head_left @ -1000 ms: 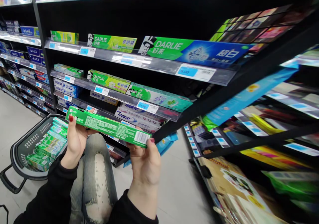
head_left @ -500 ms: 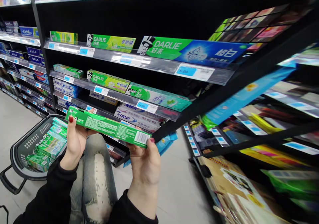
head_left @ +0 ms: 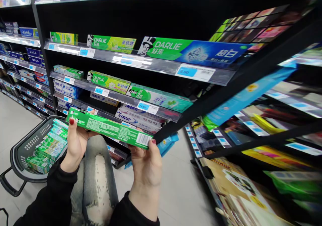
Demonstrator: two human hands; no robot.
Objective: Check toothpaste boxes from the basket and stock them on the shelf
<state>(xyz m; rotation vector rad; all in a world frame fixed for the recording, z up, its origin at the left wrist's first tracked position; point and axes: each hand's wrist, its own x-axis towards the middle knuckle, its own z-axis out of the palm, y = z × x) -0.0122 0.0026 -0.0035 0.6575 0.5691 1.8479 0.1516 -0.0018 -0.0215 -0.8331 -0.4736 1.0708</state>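
One green toothpaste box at eight o'clock of centre is pinched at its ends by left hand and right hand, seemingly leaving its print uncovered, basket farther that way, shelves towards twelve.

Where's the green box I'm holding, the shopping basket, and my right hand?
Green box [head_left: 109,128]: head view, middle of its printed face.
Shopping basket [head_left: 21,154]: head view, bare inner wall.
Right hand [head_left: 149,164]: head view, middle of the hand.

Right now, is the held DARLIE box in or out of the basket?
Out: the left hand and right hand hold the DARLIE box up near its ends; other green boxes lie inside the basket.
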